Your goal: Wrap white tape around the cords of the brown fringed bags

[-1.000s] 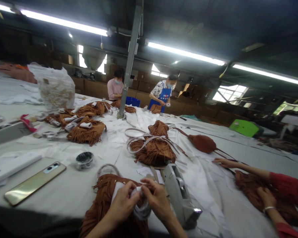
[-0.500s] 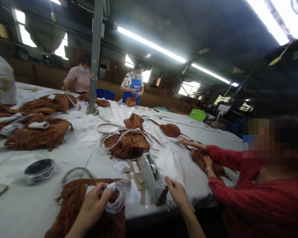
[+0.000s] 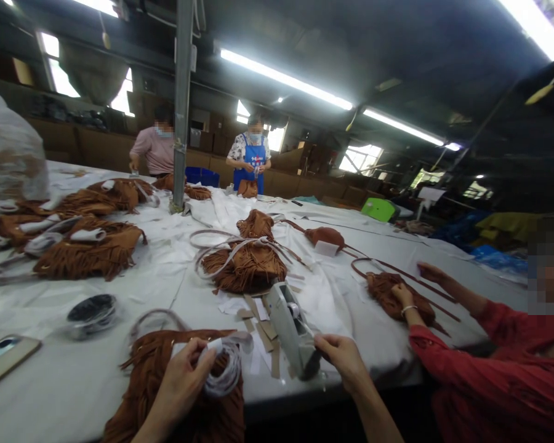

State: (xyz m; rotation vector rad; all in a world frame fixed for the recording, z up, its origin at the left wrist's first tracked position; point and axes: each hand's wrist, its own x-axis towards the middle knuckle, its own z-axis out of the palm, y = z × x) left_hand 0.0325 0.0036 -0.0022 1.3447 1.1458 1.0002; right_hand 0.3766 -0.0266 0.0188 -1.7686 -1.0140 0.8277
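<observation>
My left hand (image 3: 187, 378) is closed on a coiled pale strap (image 3: 228, 375) with a white wrap around it. Beneath lies a brown fringed suede bag (image 3: 145, 384), its fringe hanging toward me; the hand and forearm cover part of it. A grey tape dispenser (image 3: 286, 320) stands to the right of the coil, a tape roll in its frame. At its near end my right hand (image 3: 346, 360) pinches the tape between thumb and fingertips; the clear strip itself is hard to make out.
Paper and card strips (image 3: 263, 332) lie beside the dispenser. More fringed bags (image 3: 244, 264) are spread over the white-covered table (image 3: 157, 301). A black roll in plastic (image 3: 92, 311) and a phone (image 3: 9, 357) are at left. A co-worker in red (image 3: 480, 363) handles a bag at right. A post (image 3: 181, 111) rises behind.
The view has swung slightly, so the table's contents sit farther right. The co-worker in red has drawn one arm back from the table's middle. My left hand keeps the coil.
</observation>
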